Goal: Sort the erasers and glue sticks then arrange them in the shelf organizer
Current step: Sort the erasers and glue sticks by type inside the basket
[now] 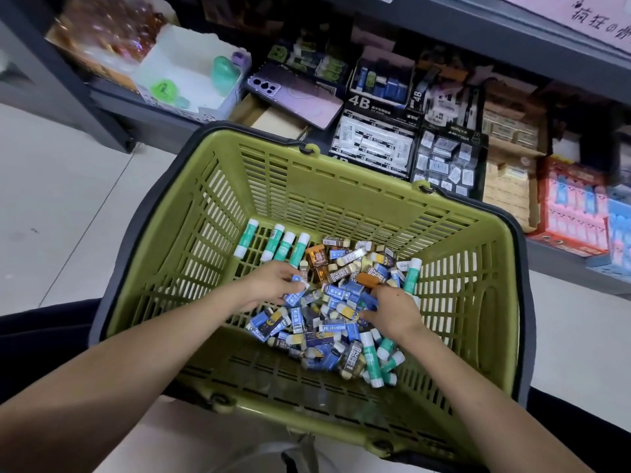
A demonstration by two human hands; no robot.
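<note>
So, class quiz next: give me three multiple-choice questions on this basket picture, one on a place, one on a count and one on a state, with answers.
1. Where does the neat row of glue sticks lie?
A. On the basket floor, far left.
B. On the shelf.
C. On the floor tiles.

2. How many glue sticks are in that row?
A. Two.
B. Four.
C. Seven.

3. What is the left hand doing?
A. Resting flat on the rim.
B. Holding a phone.
C. Pinching a blue eraser.

Answers: 1 A, the row lies inside the green basket; 2 B, four white caps show side by side; 3 C, the eraser sits in its grip above the pile.
</note>
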